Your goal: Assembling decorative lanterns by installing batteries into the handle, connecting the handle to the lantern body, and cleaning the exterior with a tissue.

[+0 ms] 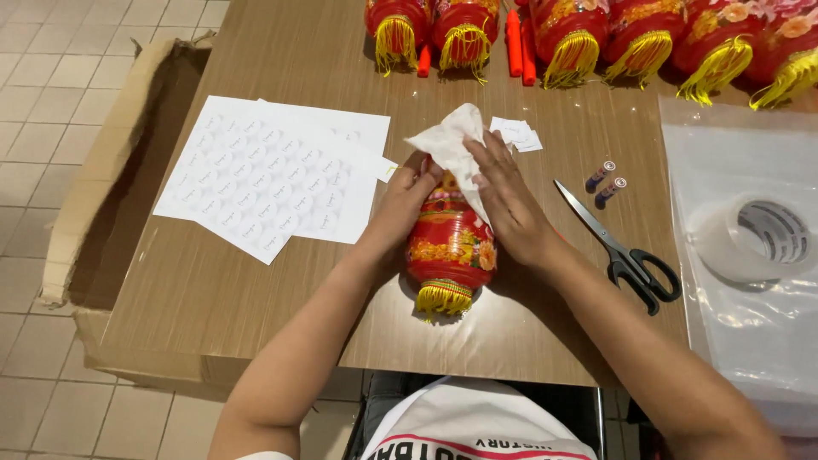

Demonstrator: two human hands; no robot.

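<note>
Red lantern [450, 247] lying on its side on bench [256, 290], yellow tassel toward the body. Left hand [400, 209] cupping lantern's left flank, grip curled around it. Right hand [507, 200] pressing white cloth [452, 145] onto lantern's top, grip flattened. Scissors [618, 247] right of lantern; sticker sheets [264, 179] left.

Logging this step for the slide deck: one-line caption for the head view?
Both hands, left and right, hold a red-and-gold lantern with yellow tassel on a wooden table, right pressing white tissue.
</note>
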